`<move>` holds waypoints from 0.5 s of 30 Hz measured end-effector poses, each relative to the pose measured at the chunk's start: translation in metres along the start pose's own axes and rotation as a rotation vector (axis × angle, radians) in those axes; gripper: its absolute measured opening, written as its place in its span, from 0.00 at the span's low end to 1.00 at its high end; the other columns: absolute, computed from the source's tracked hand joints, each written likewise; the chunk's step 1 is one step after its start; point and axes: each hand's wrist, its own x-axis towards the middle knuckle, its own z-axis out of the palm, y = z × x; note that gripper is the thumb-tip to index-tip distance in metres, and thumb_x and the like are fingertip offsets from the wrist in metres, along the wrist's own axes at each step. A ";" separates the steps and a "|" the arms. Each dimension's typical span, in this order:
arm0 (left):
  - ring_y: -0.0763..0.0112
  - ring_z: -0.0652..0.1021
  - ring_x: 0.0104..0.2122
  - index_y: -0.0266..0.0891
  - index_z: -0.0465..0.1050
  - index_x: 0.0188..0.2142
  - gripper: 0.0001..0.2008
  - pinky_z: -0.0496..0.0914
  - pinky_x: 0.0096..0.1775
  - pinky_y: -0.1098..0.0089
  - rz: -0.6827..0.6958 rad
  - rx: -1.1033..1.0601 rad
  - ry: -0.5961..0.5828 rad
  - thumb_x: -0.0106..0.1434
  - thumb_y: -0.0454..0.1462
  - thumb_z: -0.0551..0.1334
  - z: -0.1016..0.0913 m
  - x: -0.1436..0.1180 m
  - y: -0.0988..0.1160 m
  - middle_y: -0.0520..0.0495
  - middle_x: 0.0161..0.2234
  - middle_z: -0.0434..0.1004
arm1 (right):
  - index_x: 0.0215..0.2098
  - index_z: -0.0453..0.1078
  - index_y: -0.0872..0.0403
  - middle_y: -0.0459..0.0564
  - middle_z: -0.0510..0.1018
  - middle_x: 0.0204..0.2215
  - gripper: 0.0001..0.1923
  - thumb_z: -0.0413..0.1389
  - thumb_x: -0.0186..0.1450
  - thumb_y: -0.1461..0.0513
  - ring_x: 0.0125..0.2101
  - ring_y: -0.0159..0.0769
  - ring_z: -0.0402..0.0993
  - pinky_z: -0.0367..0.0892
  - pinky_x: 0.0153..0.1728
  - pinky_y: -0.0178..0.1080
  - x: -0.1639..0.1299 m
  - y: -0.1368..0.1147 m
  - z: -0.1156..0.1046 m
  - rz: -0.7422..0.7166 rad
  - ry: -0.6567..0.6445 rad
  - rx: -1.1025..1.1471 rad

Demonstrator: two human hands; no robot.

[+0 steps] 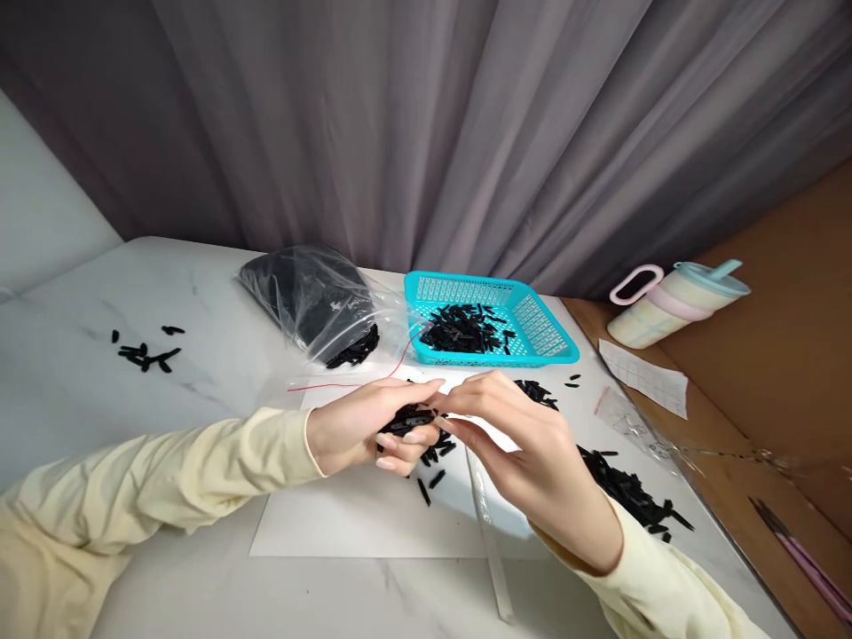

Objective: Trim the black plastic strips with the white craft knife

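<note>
My left hand is cupped, its fingers curled round a heap of small black strips. Right beside it, my right hand has thumb and fingertips pinched together at the heap's edge. Whatever lies in that pinch is too small to make out. Below the hands, more loose strips lie on a white sheet. A thin red cord runs from the blue basket past my left wrist.
Black strips fill part of the basket. Left of it lies a clear plastic bag of black pieces. Further piles are at right and far left. A tumbler, paper slip, tweezers and pale flat stick lie around.
</note>
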 end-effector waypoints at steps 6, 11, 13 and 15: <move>0.85 0.48 0.12 0.37 0.59 0.24 0.17 0.51 0.14 0.83 -0.091 0.030 -0.011 0.66 0.43 0.47 0.001 0.000 0.000 0.58 0.14 0.53 | 0.39 0.68 0.57 0.52 0.73 0.32 0.09 0.49 0.64 0.72 0.34 0.35 0.68 0.67 0.34 0.37 -0.002 0.011 0.008 -0.074 -0.050 0.074; 0.86 0.46 0.11 0.35 0.61 0.23 0.19 0.49 0.12 0.83 -0.183 -0.045 -0.081 0.66 0.42 0.45 0.000 0.000 0.001 0.58 0.14 0.53 | 0.39 0.65 0.56 0.50 0.72 0.31 0.08 0.49 0.65 0.72 0.32 0.33 0.67 0.66 0.34 0.37 -0.003 0.013 0.009 -0.092 -0.058 0.090; 0.85 0.47 0.11 0.35 0.61 0.23 0.20 0.49 0.12 0.82 -0.202 -0.059 -0.109 0.66 0.43 0.45 -0.001 0.000 0.000 0.57 0.14 0.53 | 0.40 0.64 0.57 0.52 0.73 0.32 0.08 0.49 0.65 0.72 0.33 0.35 0.66 0.66 0.34 0.38 -0.004 0.015 0.010 -0.143 -0.075 0.059; 0.85 0.48 0.10 0.35 0.60 0.21 0.22 0.49 0.12 0.82 -0.194 -0.062 -0.105 0.66 0.45 0.45 -0.001 0.000 -0.001 0.57 0.14 0.54 | 0.41 0.64 0.58 0.54 0.73 0.33 0.09 0.47 0.65 0.72 0.34 0.37 0.66 0.65 0.33 0.41 -0.005 0.016 0.011 -0.204 -0.097 -0.013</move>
